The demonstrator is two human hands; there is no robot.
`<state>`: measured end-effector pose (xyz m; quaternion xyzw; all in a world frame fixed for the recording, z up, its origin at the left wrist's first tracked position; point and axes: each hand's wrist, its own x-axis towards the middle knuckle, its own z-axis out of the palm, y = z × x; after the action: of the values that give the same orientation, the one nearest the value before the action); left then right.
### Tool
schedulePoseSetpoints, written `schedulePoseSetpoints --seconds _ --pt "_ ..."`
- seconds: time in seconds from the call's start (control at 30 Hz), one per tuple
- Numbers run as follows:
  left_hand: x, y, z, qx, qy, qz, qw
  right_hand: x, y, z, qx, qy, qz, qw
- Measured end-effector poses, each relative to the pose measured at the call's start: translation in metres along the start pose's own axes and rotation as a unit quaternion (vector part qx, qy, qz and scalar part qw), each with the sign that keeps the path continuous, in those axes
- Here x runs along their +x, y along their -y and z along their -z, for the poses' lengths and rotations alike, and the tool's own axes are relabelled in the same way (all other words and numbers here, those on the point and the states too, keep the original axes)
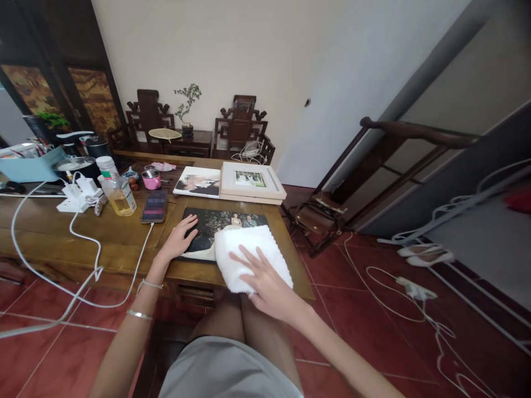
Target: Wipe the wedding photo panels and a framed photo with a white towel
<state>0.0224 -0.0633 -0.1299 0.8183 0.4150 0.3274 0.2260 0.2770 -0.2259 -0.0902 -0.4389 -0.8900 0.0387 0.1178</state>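
Pale wall (257,55) and red tiled floor (340,309) fill the far side of my feed, with a carved wooden chair (241,119) and a small potted tree (188,105) standing beyond the wooden tabletop (120,243). Near the front edge of that tabletop, ahead of the wearer's lap, I have the dark photo panel (207,221) lying flat, print side up. My left hand (179,240) rests at its left side, fingers apart, the tips on its surface. My right hand (265,276) lies on a white cloth (226,262), fingers spread across the top of it; the cloth covers the panel's near right part and reaches over the near edge of the tabletop, so I cannot see what is printed underneath.

Just behind the panel I can make out a photo book (199,181) and, touching or nearly touching its right side, a white-framed picture (251,179). Left of the panel lies a phone (153,207) with a white cable plugged into its near end. Next along I get a bottle (120,193) of yellow liquid, with a pink cup (151,178) behind the phone and a loaded white power strip (81,196) farther left.
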Motion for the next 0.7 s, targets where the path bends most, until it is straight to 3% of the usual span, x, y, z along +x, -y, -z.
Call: schedulePoseSetpoints --seconds 0.1,0.3,0.4,0.5,0.7 --pt "0.000 0.001 0.000 0.001 0.005 -0.002 1.000 0.008 -0.010 0.003 0.011 0.013 0.000 1.000" --pt "0.000 0.002 0.001 0.000 0.008 -0.009 1.000 0.082 -0.074 0.000 -0.032 -0.016 -0.082 0.996" --pt "0.000 0.002 0.001 -0.002 0.008 -0.007 1.000 0.107 -0.086 -0.005 -0.054 -0.029 -0.126 0.990" --pt "-0.001 0.001 0.001 -0.005 0.004 -0.003 1.000 0.105 -0.072 -0.007 -0.049 -0.029 -0.115 0.992" --pt "-0.001 -0.001 0.001 -0.010 0.003 -0.001 1.000 0.049 -0.006 -0.005 0.008 -0.001 -0.011 1.000"
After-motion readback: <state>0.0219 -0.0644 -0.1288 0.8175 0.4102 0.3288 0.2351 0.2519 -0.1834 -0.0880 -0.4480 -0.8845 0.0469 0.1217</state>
